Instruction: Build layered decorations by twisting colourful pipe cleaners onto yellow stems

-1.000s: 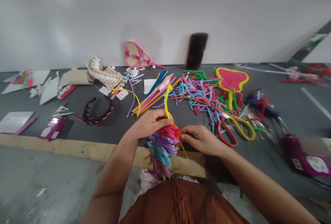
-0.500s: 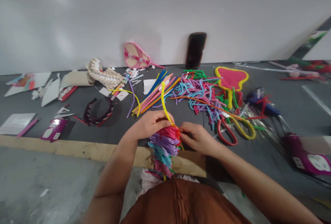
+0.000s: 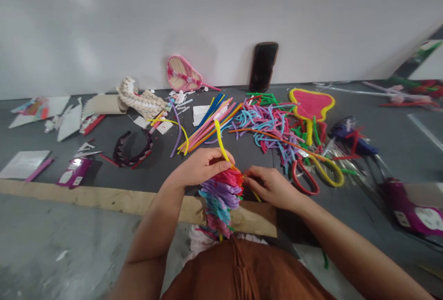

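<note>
A pipe-cleaner craft (image 3: 221, 194) hangs in front of my body, with layered bands of red, pink, purple and blue. My left hand (image 3: 202, 166) is closed on its top end, thumb and fingers pinching it. From that grip a yellow pipe cleaner (image 3: 220, 138) sticks up and leans left. Just right of the craft, my right hand (image 3: 272, 187) pinches a thin yellow strand (image 3: 256, 195), whose end shows below the fingers. Beyond both hands lie a bundle of straight pipe cleaners (image 3: 209, 124) and a pile of short coloured pieces (image 3: 263, 124).
Scissors (image 3: 304, 177) with red and yellow handles lie right of my right hand. A phone (image 3: 263, 66) leans on the wall. Around are a pink butterfly-like shape (image 3: 313, 104), a braided headband (image 3: 133, 152), a leaf-shaped craft (image 3: 184, 74) and purple packs (image 3: 74, 172).
My right hand has moved slightly right, away from the craft, and the yellow strand's lower end has shifted right with it. The upright yellow pipe cleaner sits a little lower. My left hand keeps its grip.
</note>
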Motion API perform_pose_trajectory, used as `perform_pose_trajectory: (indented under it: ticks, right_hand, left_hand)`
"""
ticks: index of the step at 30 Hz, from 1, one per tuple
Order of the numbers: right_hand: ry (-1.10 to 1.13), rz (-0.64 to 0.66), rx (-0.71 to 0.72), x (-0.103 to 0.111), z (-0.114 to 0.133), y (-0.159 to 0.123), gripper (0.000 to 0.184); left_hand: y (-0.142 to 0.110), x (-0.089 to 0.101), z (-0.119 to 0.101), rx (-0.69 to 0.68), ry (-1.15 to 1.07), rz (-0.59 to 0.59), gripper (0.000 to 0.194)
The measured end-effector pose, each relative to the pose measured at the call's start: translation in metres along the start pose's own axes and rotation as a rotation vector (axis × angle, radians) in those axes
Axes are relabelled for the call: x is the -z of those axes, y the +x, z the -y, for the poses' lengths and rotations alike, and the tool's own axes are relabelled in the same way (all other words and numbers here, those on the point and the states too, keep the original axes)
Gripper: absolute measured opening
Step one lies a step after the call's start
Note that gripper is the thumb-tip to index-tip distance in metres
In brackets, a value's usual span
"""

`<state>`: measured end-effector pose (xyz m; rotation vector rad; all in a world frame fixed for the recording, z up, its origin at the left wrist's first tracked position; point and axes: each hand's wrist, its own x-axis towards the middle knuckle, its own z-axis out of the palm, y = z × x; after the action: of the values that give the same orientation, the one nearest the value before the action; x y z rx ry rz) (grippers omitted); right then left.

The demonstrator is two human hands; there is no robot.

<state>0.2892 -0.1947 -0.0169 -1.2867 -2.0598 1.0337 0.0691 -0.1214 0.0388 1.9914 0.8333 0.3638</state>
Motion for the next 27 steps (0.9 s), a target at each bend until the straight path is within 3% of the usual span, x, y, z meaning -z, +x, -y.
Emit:
perform_pose_trajectory:
  ticks: [14, 17, 20, 24, 27]
  right_hand:
    - [-0.625, 0.025, -0.098, 0.054, -0.024, -0.065, 0.017]
    - [-0.703, 0.036, -0.149, 0.062, -0.038, -0.069, 0.017]
    - [-0.759, -0.006, -0.094, 0.065, -0.044, -0.062, 0.020]
    - [-0.606, -0.184, 0.060, 0.049, -0.023, -0.038, 0.032]
    - [-0.280, -0.136, 0.129, 0.025, 0.001, -0.016, 0.035]
  left_hand:
    - [0.005, -0.003, 0.010, 0.025, -0.062, -0.019, 0.022]
    - [0.005, -0.004, 0.009, 0.040, -0.069, -0.037, 0.022]
    - [0.005, -0.005, 0.005, 0.048, -0.045, -0.045, 0.024]
    - [0.007, -0.006, -0.001, 0.041, 0.007, -0.021, 0.024]
    - [0.007, -0.006, -0.005, 0.044, 0.021, -0.012, 0.023]
